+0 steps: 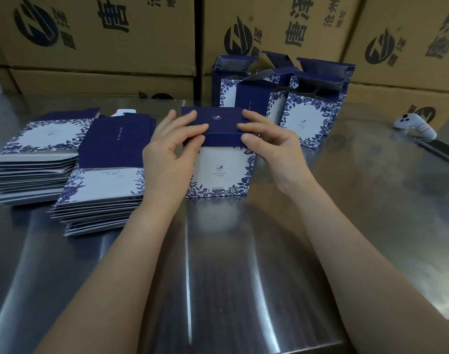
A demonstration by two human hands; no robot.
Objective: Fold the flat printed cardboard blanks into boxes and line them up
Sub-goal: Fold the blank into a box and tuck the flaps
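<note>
A blue-and-white floral box (222, 172) stands upright on the steel table (218, 264), its navy lid flap (219, 121) folded down on top. My left hand (169, 152) grips the box's left side, fingers on the lid and thumb at the front edge. My right hand (268, 141) grips the right side the same way. Two stacks of flat printed blanks (32, 159) (103, 190) lie to the left. Several folded boxes (307, 111) with open top flaps stand behind, at the right.
Large brown shipping cartons (103, 47) wall off the back of the table. A white controller-like device (415, 126) lies at the right edge beside a dark flat object (443, 149). The table's front edge runs just below my forearms.
</note>
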